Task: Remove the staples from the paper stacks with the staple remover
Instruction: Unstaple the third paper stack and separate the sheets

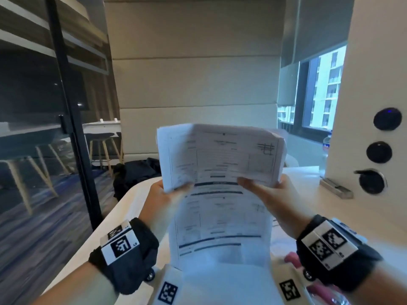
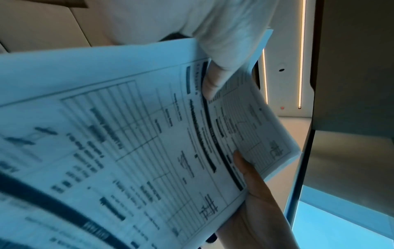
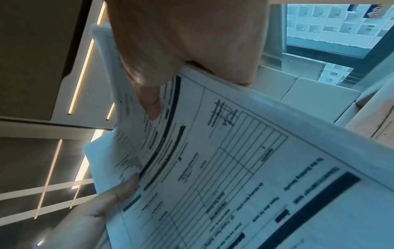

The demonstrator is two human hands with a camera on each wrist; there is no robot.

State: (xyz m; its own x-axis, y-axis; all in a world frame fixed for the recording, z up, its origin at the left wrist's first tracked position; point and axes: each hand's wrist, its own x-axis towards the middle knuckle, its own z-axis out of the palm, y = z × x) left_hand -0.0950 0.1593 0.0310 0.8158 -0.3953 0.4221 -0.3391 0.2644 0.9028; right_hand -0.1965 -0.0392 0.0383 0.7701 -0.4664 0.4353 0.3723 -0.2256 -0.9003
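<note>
I hold a printed paper stack (image 1: 220, 155) up in the air over the white table (image 1: 134, 201), its upper half folded back toward me. My left hand (image 1: 174, 190) pinches the stack's left edge, thumb (image 2: 210, 84) on the printed face. My right hand (image 1: 257, 183) pinches the right edge, and its thumb (image 3: 149, 104) lies near a scribbled signature (image 3: 224, 116). No staple shows in the blurred pages. A pink object (image 1: 291, 259) lies on the table under my right wrist, mostly hidden, so I cannot tell what it is.
A silver bar-shaped object (image 1: 335, 188) lies on the table at the right, by a white wall panel with round black sockets (image 1: 378, 151). A bottle (image 1: 327, 146) stands by the window. A black bag (image 1: 136, 170) sits beyond the table. A glass partition (image 1: 66, 106) stands at the left.
</note>
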